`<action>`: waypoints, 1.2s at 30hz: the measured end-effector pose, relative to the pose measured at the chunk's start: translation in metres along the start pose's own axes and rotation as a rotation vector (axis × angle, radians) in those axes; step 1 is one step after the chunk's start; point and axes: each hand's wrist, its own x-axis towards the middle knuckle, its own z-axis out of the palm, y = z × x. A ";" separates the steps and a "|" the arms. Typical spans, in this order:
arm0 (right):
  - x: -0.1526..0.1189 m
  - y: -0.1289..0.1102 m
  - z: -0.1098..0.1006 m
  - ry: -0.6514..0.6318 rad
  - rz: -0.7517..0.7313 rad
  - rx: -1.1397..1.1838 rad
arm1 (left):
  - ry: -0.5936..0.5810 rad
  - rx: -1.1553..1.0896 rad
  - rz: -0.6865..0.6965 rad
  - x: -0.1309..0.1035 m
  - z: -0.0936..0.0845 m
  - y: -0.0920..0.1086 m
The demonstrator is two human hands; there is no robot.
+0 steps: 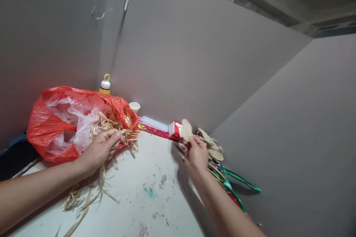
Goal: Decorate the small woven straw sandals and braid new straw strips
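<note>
My left hand (pixel 104 146) is closed in a pinch at the opening of a red plastic bag (pixel 39 126), with its fingers on pale dry straw strands (pixel 130 139) that spill from the bag. Some strands hang below the hand onto the white table (pixel 144 177). My right hand (pixel 197 153) grips a flat, beige oval piece (pixel 186 129) between thumb and fingers, held upright in front of a red and white box (pixel 175 130). Similar rough flat pieces (pixel 215 150) lie in a pile just beyond that hand.
Behind the bag stand a yellow bottle (pixel 105 85) with a white cap and a paper cup (pixel 134 107). Green-handled pliers (pixel 241 179) and gold-handled scissors (pixel 217 173) lie by my right forearm. Grey partitions (pixel 178 52) enclose the table. Loose straw (pixel 74 198) lies at the front left.
</note>
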 end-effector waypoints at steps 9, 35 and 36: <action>0.079 -0.041 -0.059 0.187 0.016 -0.198 | -0.085 0.031 -0.019 -0.004 0.002 -0.002; -0.153 0.044 0.043 -0.710 0.325 0.179 | -0.455 -0.123 -0.187 -0.023 0.001 -0.013; -0.154 0.044 0.043 -0.709 0.322 0.188 | -0.460 -0.119 -0.186 -0.025 0.002 -0.013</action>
